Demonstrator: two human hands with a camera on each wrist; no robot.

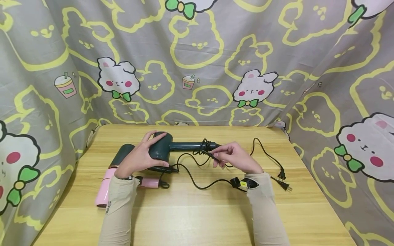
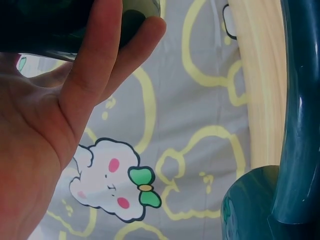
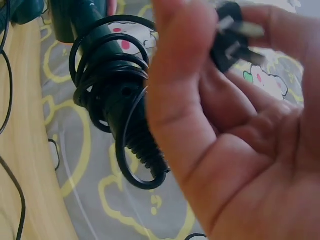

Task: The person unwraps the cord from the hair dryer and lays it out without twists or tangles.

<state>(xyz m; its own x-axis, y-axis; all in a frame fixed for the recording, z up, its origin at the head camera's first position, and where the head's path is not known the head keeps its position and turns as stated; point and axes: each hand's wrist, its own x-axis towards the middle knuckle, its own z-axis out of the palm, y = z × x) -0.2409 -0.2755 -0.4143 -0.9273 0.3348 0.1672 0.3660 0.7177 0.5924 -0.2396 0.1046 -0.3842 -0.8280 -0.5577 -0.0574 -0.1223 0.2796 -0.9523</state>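
My left hand (image 1: 140, 157) grips a dark green hair dryer (image 1: 161, 150) by its barrel, thumb and fingers spread around it. Its handle points right, and a black cord (image 3: 110, 65) is coiled in several loops round the handle's end. At the end of the handle, my right hand (image 1: 235, 156) pinches a black two-prong plug (image 3: 230, 40) between thumb and fingers. Below and left of the held dryer, another dark green hair dryer (image 1: 123, 153) lies on the table, partly hidden by my left hand. A pink hair dryer (image 1: 104, 191) lies nearer to me, partly covered by my left forearm.
Loose black cords (image 1: 200, 186) run across the wooden table (image 1: 191, 218). Two plugs (image 1: 284, 185) lie at the right. By my right wrist is a black item with a yellow label (image 1: 244, 184). A patterned curtain (image 1: 209, 41) surrounds the table's back and sides.
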